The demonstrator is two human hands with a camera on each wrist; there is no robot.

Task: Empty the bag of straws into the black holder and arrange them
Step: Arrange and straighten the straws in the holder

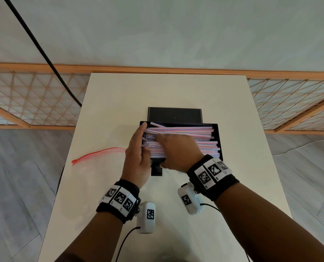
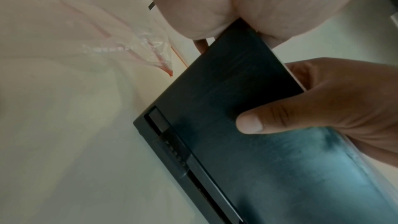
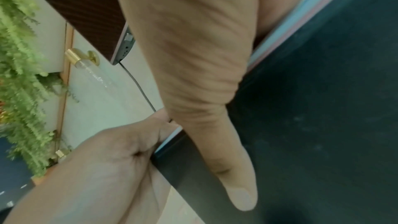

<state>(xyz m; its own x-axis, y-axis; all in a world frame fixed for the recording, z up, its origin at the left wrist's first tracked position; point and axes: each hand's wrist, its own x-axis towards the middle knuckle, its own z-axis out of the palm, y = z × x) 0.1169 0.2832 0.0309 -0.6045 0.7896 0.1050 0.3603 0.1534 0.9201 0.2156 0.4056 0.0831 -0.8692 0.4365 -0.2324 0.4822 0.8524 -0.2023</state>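
Two hands on the straws, holder full, bag lying spent on the worktop.

Nearest us, both wrists hang over the worktop [image 1: 242, 120]. The right hand [image 1: 178, 148] lies on top of the straws [image 1: 185, 130], its thumb pressed on the black holder [image 1: 218, 137] at the front wall; its fingers look fairly straight and together, pressing down, though we cannot see their tips. The left hand [image 1: 138, 157] stands edge-on against the left ends of the straws, fingers straight and close together, squaring them; its thumb rests on the holder's front face. We judge the pile sits high at the near edge, so a hard push could spill straws over the rim or shove the holder along. Farther back, one straw lies askew. The empty bag [image 1: 100, 154] lies left of the holder.
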